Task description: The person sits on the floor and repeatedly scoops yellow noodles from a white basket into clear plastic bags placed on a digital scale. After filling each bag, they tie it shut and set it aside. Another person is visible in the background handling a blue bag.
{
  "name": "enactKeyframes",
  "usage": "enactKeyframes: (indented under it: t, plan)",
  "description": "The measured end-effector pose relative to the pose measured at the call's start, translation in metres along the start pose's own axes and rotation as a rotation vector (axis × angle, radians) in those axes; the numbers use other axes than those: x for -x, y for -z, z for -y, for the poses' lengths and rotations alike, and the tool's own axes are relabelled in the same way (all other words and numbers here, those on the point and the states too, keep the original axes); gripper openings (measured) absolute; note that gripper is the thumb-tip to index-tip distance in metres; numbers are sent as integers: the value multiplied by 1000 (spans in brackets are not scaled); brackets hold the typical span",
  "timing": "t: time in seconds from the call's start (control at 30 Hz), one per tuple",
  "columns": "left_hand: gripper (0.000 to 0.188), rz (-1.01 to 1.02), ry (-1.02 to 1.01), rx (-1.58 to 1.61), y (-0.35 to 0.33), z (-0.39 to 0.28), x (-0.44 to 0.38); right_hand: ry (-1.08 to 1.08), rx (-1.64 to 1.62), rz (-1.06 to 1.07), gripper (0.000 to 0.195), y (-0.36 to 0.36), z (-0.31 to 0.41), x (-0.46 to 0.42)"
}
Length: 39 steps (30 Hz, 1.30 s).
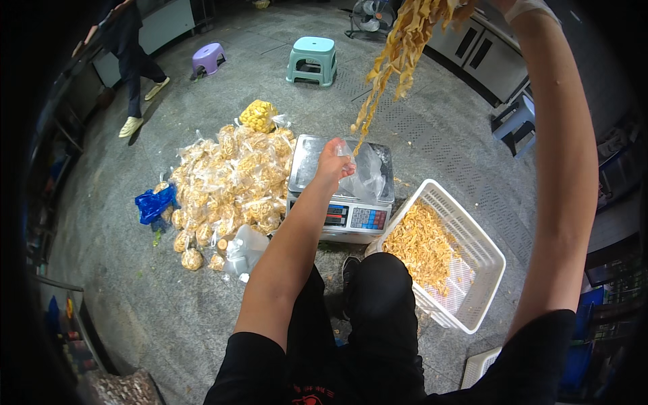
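Note:
My left hand (335, 163) pinches the mouth of a clear plastic bag (368, 174) over the steel pan of a digital scale (308, 161). Most of the bag rests on the pan, looking limp. High at the upper right, my right hand (521, 7) is partly cut off by the picture's edge and appears gloved. From it hangs a bunch of long, wavy yellow-brown food strips (405, 55), whose lowest ends reach the bag's mouth. More such strips (420, 243) lie in a white plastic basket (483, 263) to the right of the scale.
Filled clear bags (238, 172) are heaped left of the scale, near a blue plastic bag (154, 204) and a translucent plastic jug (245, 250). Beyond stand a purple stool (208, 58), a mint-green stool (312, 61) and a fan (372, 16). A person (132, 66) walks at upper left.

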<state>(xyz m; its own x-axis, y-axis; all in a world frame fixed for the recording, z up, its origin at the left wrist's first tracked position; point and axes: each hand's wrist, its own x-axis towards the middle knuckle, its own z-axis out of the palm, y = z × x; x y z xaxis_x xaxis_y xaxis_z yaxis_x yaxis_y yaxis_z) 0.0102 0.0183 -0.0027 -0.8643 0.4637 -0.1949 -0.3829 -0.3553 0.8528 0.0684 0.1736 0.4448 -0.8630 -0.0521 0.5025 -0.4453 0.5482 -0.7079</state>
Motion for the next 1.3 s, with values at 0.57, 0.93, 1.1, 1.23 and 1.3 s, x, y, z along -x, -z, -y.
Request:
enactKeyframes:
  t: [0.57,0.93,1.1,1.23,1.3]
  plan:
    - [44,-55,98,-70,18,6,-8,-555,-537,-239,26,-198,-228,108]
    - [67,-64,-8,-181,31,-10,-4,-618,545,176,34,-223,-369,212]
    - [65,-125,-112,-691,35,-14,7,-507,600,162,33,-225,-321,201]
    - [48,-110,-178,-1175,26,-12,10,-432,574,139,29,-225,-348,214]
    - [46,-73,-305,-1308,32,-7,9,-486,554,175,26,-222,-356,220]
